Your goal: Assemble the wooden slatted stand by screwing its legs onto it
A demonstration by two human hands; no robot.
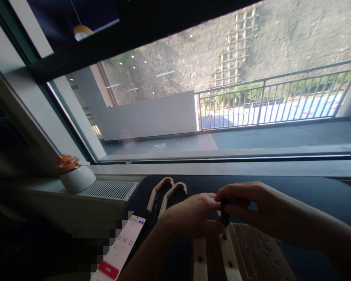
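My right hand (pixel 248 201) is closed, thumb and fingers pinching a short black-handled tool (pixel 224 210). It stands roughly upright over a pale wooden strip (pixel 230 262) with dark holes along it. Against the tool and the strip's far end rests my left hand (pixel 193 212), its fingers bent around that end and partly hidden. Parallel to this strip, a second pale strip (pixel 200 259) runs under my left hand. A brown wooden board (pixel 259 249) with marks on its face lies to the right, beside the first strip.
Two curved wooden hooks (pixel 160 189) lie at the back left of the dark table (pixel 310 191), with small dark hardware between them. A phone (pixel 124 244) showing a timer lies at the left edge. Beyond it, a white pot with an orange top (pixel 77 177) stands near a vent by the window.
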